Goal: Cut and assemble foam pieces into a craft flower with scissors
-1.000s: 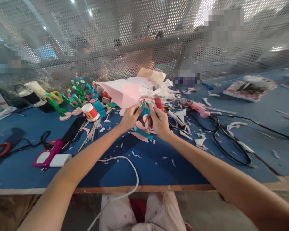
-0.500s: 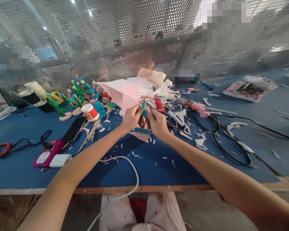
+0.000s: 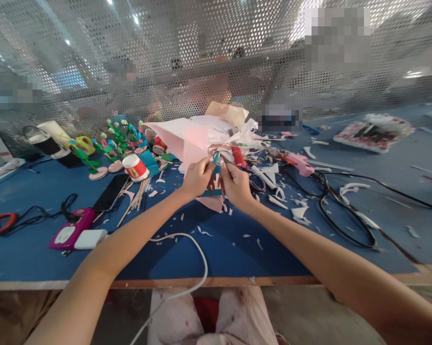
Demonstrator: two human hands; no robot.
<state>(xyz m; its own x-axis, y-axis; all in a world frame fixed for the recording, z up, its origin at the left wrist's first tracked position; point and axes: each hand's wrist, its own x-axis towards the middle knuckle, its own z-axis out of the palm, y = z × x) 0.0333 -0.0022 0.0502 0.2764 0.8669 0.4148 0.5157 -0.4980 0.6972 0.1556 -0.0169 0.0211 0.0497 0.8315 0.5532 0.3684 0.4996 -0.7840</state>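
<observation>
A small piece of teal paper (image 3: pixel 216 157) is upright between my hands, over the middle of the table. My left hand (image 3: pixel 198 177) pinches it between thumb and fingers from the left. From the right, my right hand (image 3: pixel 236 181) is closed on the paper's other side, thumb and fingertips pressed together. My curled fingers hide the lower part of the paper. Just under the hands lie a pink paper scrap (image 3: pixel 211 203) and a strip of teal paper. Behind them rises a heap of pale pink paper sheets (image 3: pixel 196 141).
To the left are a red-and-white paper cup (image 3: pixel 135 167), a black phone (image 3: pixel 111 192), thin sticks, paper flowers (image 3: pixel 90 160) and a purple power bank (image 3: pixel 72 229). A pink glue gun (image 3: pixel 300 164) with black cable lies right among white scraps. A perforated metal screen (image 3: pixel 201 62) stands behind.
My fingertips have shifted slightly on the teal paper, which now stands a little more upright between them. Both arms and the things on the table stay nearly where they were.
</observation>
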